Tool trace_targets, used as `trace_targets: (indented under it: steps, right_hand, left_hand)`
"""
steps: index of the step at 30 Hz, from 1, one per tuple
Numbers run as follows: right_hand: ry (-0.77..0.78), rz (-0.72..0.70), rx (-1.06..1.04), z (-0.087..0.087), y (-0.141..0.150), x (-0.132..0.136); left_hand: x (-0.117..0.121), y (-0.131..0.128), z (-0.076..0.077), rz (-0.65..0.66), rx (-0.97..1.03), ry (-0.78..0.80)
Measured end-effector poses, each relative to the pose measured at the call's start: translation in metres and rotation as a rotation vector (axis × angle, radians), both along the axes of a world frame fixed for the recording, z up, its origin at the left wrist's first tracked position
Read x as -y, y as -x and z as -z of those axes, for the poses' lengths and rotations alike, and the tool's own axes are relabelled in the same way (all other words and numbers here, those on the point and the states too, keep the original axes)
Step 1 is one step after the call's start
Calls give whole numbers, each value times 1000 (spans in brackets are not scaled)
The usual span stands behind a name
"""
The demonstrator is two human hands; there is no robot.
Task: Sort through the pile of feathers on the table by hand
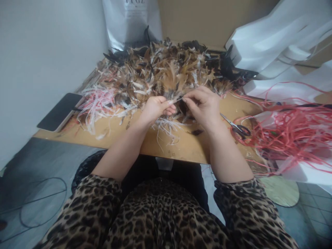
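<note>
My left hand is closed around the lower end of a small bunch of brown feathers, whose tips fan upward. Close by on the right, my right hand pinches a thin pale strand that runs to the left fingertips. What the strand is made of cannot be made out. Behind both hands spreads a large heap of brown, white and black feathers. Loose white strips lie on the table just below my left hand.
The wooden table also bears a dark-screened phone and a pink-and-white tangle of strips at left. Scissors lie right of my right forearm, beside a red strip pile. A white bag stands behind.
</note>
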State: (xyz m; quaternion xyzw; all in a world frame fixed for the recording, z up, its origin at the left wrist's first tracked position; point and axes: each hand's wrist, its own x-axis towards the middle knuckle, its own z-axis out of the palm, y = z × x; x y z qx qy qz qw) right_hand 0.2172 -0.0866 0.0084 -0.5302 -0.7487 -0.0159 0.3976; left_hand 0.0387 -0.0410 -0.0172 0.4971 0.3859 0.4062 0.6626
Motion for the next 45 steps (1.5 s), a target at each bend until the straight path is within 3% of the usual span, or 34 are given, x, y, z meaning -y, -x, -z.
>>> trace_targets:
  steps: [6, 14, 18, 23, 26, 29, 37, 45]
  right_hand:
    - [-87, 9, 137, -2, 0, 3]
    - [-2, -243, 262, -10, 4, 3]
    - [139, -350, 169, -9, 1, 0]
    - [374, -419, -187, -5, -9, -6]
    - [524, -421, -396, -2, -13, -12]
    - [613, -391, -511, 5, -15, -19]
    - [466, -210, -576, 17, 2, -17]
    - [137, -153, -154, 19, 17, -6]
  left_hand:
    - [4, 2, -2, 165, -101, -14]
    - [8, 8, -5, 506, -226, -113]
    - [10, 6, -1, 620, -315, -174]
    - [13, 5, 0, 648, -311, -221]
    - [15, 5, -4, 604, -262, -264]
    - [16, 4, -8, 481, -200, -283]
    - [11, -4, -5, -26, -62, -196]
    - [6, -6, -2, -166, -94, -169]
